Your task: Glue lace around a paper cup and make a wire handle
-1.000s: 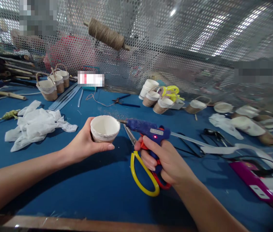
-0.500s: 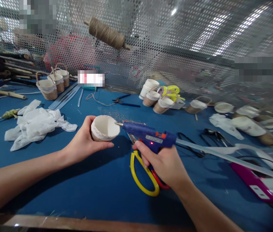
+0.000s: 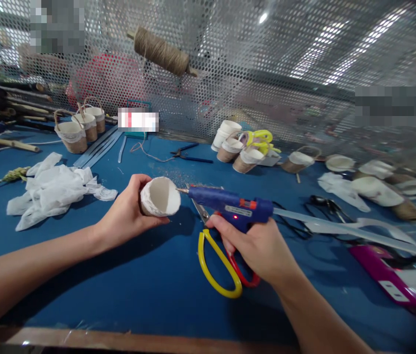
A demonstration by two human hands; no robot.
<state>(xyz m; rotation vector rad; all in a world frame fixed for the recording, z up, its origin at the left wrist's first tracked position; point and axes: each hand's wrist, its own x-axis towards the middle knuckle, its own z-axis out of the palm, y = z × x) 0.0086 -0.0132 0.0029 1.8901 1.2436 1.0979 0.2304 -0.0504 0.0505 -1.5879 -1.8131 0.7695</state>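
Observation:
My left hand point(image 3: 130, 206) is closed around a small paper cup point(image 3: 161, 196) with white lace about its rim, tilted so its white inside faces me. In my right hand point(image 3: 255, 241) is a blue hot glue gun point(image 3: 217, 199), its red light lit and a long clear glue stick point(image 3: 314, 219) trailing from its back. The gun's metal nozzle points left, close to the cup's right rim; I cannot tell if they touch. Beneath the gun lie scissors point(image 3: 202, 255) with one yellow and one red handle, partly covered by my right hand.
White lace point(image 3: 56, 189) lies heaped at left. Finished cups with handles point(image 3: 73, 137) stand at back left, more cups point(image 3: 248, 160) at back right. Pliers point(image 3: 189, 155) lie at the back. A purple power strip point(image 3: 388, 275) and cables are at right. A twine spool point(image 3: 161, 51) hangs on the mesh.
My left hand has turned the cup slightly, so its opening faces more to the right. The glue gun has moved a little right and down, and its nozzle is slightly farther from the rim.

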